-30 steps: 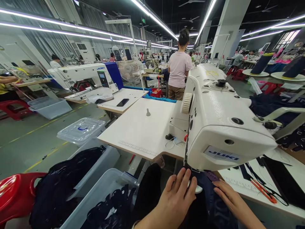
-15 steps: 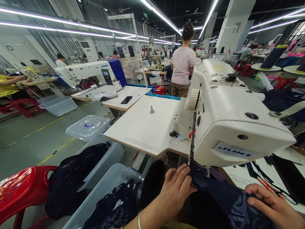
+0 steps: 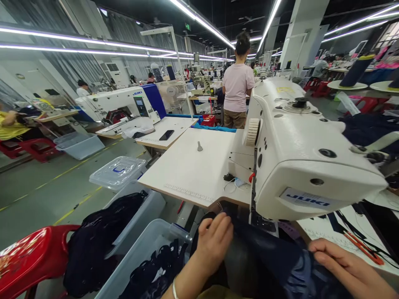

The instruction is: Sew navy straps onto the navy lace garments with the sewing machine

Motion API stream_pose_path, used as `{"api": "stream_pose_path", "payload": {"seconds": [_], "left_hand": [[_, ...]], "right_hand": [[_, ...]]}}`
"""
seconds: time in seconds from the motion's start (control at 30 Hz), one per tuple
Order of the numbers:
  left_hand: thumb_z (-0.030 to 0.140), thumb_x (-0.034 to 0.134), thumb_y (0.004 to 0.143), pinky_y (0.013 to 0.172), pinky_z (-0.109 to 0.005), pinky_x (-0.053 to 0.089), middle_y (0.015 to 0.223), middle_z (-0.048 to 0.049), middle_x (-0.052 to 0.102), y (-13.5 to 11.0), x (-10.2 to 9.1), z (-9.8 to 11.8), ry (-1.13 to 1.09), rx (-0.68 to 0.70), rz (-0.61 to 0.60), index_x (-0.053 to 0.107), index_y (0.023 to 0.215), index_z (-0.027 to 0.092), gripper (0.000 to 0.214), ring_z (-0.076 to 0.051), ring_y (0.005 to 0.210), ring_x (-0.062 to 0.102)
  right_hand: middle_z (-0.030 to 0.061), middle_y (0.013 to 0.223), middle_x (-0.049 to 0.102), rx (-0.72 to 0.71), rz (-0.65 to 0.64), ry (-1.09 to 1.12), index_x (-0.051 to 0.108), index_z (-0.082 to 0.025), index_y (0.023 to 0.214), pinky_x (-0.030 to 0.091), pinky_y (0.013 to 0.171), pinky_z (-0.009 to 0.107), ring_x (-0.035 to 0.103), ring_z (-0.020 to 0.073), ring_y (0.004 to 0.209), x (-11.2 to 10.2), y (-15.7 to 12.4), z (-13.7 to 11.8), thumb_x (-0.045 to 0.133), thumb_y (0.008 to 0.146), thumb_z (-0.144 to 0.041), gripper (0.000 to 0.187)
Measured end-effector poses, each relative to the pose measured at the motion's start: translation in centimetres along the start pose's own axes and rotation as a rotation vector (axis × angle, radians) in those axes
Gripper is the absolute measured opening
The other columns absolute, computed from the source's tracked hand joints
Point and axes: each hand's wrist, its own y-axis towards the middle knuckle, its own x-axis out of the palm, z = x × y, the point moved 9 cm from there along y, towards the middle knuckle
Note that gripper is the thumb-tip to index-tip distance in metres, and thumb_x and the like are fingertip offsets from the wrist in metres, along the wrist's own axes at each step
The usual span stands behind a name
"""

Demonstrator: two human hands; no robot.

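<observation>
Dark navy fabric (image 3: 274, 253) stretches between my two hands, just below the head of a white JUKI sewing machine (image 3: 314, 178). My left hand (image 3: 215, 236) is closed on the fabric's left end, with a bracelet at the wrist. At the lower right my right hand (image 3: 339, 261) pinches the fabric's other end, where it bunches into shiny folds. Beneath the machine head, the needle area is mostly hidden. Part of the fabric hangs over my lap.
Orange-handled scissors (image 3: 364, 249) lie on the table right of the machine. To the left stand clear bins (image 3: 140, 253) holding navy pieces, and a red stool (image 3: 34, 261). A white table extension (image 3: 183, 166) bears a small grey piece. A person in a pink shirt (image 3: 238, 83) stands ahead.
My left hand has moved left and slightly down, drawing the fabric away from beneath the machine head. My right hand has shifted slightly left, still pinching its end. The view has tilted slightly.
</observation>
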Motion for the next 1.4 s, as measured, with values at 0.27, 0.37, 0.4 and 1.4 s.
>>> {"api": "stream_pose_path", "payload": {"seconds": [0.27, 0.37, 0.4, 1.4], "left_hand": [[0.008, 0.035, 0.098, 0.104, -0.036, 0.032, 0.134, -0.0117, 0.057, 0.5, 2.5, 0.2, 0.029, 0.075, -0.195, 0.059, 0.124, 0.014, 0.036, -0.021, 0.125, 0.050], [0.015, 0.041, 0.098, 0.111, -0.037, 0.027, 0.151, -0.0036, 0.041, 0.2, 2.8, 5.3, -0.017, 0.391, -0.262, 0.057, 0.131, 0.022, 0.037, -0.020, 0.136, 0.038], [0.017, 0.042, 0.098, 0.111, -0.037, 0.027, 0.154, -0.0029, 0.036, 0.2, 3.0, 6.2, -0.017, 0.421, -0.291, 0.056, 0.132, 0.022, 0.037, -0.021, 0.137, 0.036], [0.019, 0.039, 0.098, 0.103, -0.036, 0.025, 0.141, -0.0054, 0.051, 1.7, 3.9, 5.7, -0.075, 0.266, -0.419, 0.054, 0.135, 0.015, 0.040, -0.023, 0.137, 0.033]], "right_hand": [[0.0033, 0.066, 0.063, -0.449, 0.215, -0.445, 0.058, -0.023, 0.073, 0.048, 0.058, 0.034, 0.065, 0.0225, 0.062, 6.3, 0.8, -9.7, 0.040, 0.099, -0.045, 0.039], [0.0016, 0.062, 0.058, -0.351, 0.235, -0.488, 0.051, -0.024, 0.073, 0.044, 0.053, 0.033, 0.062, 0.0226, 0.057, 6.9, 1.0, -8.4, 0.040, 0.097, -0.042, 0.032], [0.0011, 0.065, 0.058, -0.271, 0.197, -0.424, 0.050, -0.024, 0.077, 0.044, 0.052, 0.032, 0.062, 0.0217, 0.057, 7.0, 1.2, -7.3, 0.041, 0.096, -0.041, 0.027], [0.0117, 0.102, 0.072, 0.071, 0.048, -0.095, 0.058, -0.023, 0.101, 0.053, 0.074, 0.037, 0.067, 0.0295, 0.098, 6.8, 3.3, -1.4, 0.041, 0.091, -0.049, 0.032]]}}
